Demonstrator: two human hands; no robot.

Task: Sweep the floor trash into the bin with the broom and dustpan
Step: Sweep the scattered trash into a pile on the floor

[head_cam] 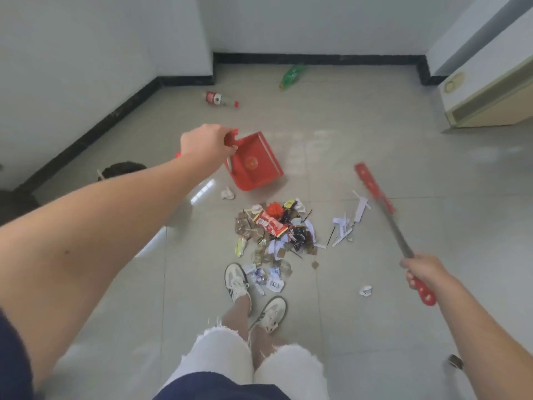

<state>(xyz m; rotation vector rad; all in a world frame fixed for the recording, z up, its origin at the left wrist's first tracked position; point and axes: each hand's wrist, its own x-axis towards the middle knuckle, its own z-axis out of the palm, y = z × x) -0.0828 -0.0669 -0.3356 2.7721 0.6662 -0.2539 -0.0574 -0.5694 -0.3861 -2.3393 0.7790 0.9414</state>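
Fingers of the left hand (pixel 206 144) curl round the red dustpan (pixel 255 166) handle, centre frame; right hand (pixel 424 272) clenches the broom (pixel 375 189), shaft slanting up-left. Trash pile (pixel 274 229) lies between them, just below the dustpan.

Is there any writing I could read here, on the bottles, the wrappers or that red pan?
Nothing here reads clearly.
The dustpan: round emblem, blurred.
The red wrapper: white print, too small.
The crumpled paper: dark marks, unclear.
The red-labelled bottle and green bottle: labels blurred.
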